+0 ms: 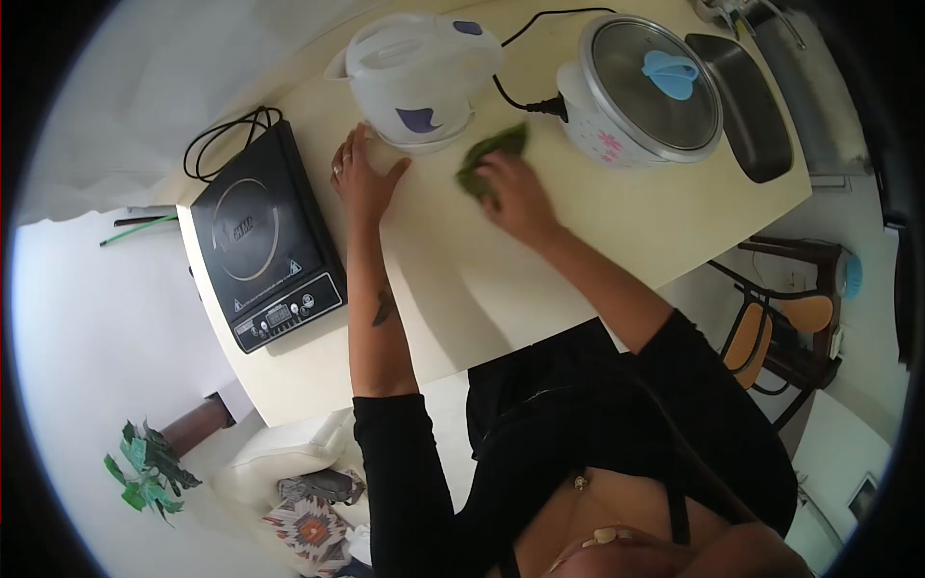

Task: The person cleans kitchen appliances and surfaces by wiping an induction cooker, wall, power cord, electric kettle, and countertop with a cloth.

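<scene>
My right hand (515, 197) grips a crumpled green cloth (477, 166) against the cream countertop (520, 294), just right of the white kettle (409, 72); the hand is slightly blurred. Beside the kettle's base, on its left, my left hand (366, 178) lies on the counter with thumb and fingers apart, a ring on one finger. The kettle has purple marks and stands upright. Left of my left hand is a black induction cooktop (246, 226) with a control panel along its near edge.
A white pot with pink flowers (609, 144) and a glass lid (650, 87) stands at the right, its black plug (551, 107) beside it. Behind it is a metal sink (761, 135). A coiled cable (214, 135) lies behind the cooktop. Chairs (752, 332) stand beyond the counter's right edge.
</scene>
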### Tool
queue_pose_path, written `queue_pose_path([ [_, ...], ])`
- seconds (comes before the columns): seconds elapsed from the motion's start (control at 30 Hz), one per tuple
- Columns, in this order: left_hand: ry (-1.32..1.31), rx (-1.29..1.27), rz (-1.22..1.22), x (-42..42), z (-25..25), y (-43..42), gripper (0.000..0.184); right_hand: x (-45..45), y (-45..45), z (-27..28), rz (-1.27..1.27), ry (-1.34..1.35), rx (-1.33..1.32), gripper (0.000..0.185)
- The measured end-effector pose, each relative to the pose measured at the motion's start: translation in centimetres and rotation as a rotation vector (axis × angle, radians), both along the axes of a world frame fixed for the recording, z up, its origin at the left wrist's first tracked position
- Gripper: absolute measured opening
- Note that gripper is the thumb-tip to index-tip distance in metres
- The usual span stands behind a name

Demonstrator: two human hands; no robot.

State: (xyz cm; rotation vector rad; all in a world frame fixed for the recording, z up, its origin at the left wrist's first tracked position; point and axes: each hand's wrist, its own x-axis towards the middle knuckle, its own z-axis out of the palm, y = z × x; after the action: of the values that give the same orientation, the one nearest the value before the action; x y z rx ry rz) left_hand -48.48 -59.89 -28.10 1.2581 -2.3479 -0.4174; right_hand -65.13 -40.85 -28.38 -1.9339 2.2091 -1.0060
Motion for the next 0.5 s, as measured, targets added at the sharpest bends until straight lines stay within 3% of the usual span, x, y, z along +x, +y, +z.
queue_pose_path([
  [0.1, -0.017, 0.004, 0.008, 0.1, 0.2, 0.7, 0.093, -2.8, 1.4, 0.4, -0.105, 0.056, 0.031, 0.042],
  [0.33, -0.06, 0.055, -0.002, -0.3, -0.1, -0.8, 0.09, -4.5, -6.0, 0.1, -0.234, 0.13, -0.082, 0.046],
  [0.4, -0.153, 0.065, 0.017, -0.4, 0.6, -0.5, 0.083, -3.9, -4.3, 0.7, -0.201, 0.076, -0.007, 0.043],
  [0.5, -0.172, 0.093, -0.025, -0.2, 0.5, -1.5, 0.08, 0.5, 5.1, 1.2, 0.065, 0.076, 0.169, 0.048],
])
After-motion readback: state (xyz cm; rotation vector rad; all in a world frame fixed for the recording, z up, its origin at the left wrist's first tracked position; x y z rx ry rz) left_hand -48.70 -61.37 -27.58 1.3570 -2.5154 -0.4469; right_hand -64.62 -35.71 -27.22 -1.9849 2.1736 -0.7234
